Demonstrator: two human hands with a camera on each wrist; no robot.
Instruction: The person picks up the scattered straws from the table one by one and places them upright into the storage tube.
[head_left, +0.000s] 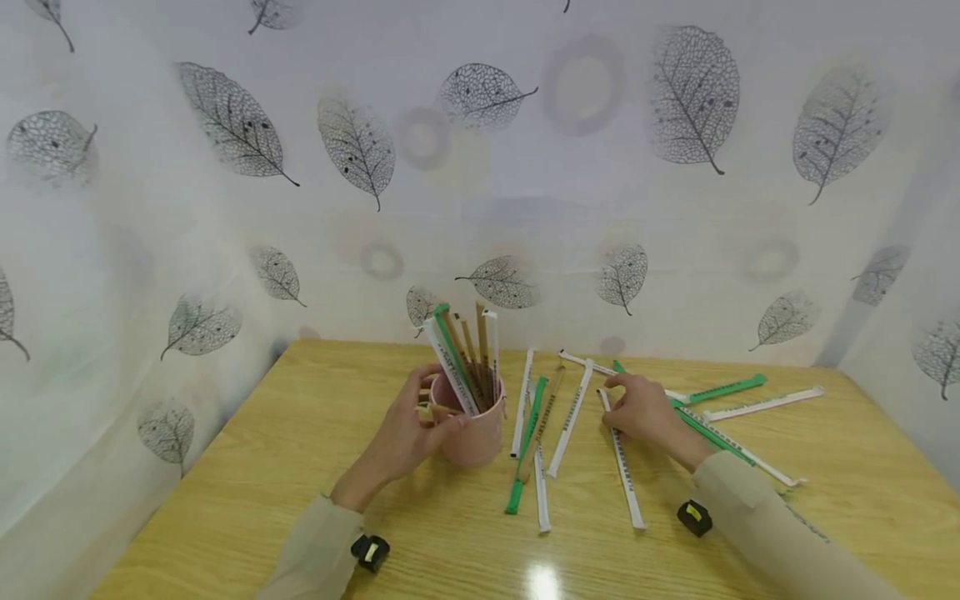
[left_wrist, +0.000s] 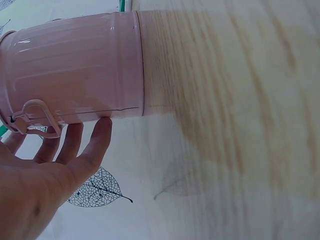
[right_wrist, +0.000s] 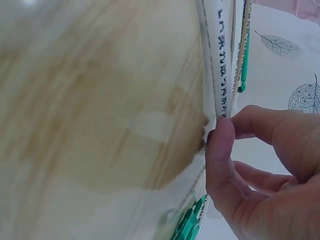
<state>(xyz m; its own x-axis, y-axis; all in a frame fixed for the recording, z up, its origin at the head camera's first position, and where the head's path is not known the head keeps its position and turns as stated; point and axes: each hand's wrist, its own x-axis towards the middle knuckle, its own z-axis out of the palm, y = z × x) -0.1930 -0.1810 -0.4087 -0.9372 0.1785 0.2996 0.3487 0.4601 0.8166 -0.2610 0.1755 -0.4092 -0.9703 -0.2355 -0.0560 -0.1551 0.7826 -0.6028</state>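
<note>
I have several straws (head_left: pixel 482 350) in the pink cup (head_left: pixel 474 440) (left grip (head_left: pixel 405 432) clasping it), loose straws (head_left: pixel 572 419) remaining, right grip (head_left: pixel 643 410) pinching one.

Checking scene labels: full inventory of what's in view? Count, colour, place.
bucket: 1, pink, on the table left of the loose sticks
sticks in bucket: several, overlapping; white, green, brown
loose white sticks: at least six, white, on the table right of the bucket
loose green sticks: at least three, green, same area
loose brown stick: at least one, brown, near the bucket
table: 1, yellowish wood
backdrop: 1, whitish with dark leaf prints, behind table
wrist devices: 2, black and yellow, by the cuffs
sleeves: 2, beige
left grip: 1, at bucket
right grip: 1, pinching a loose white stick
</note>
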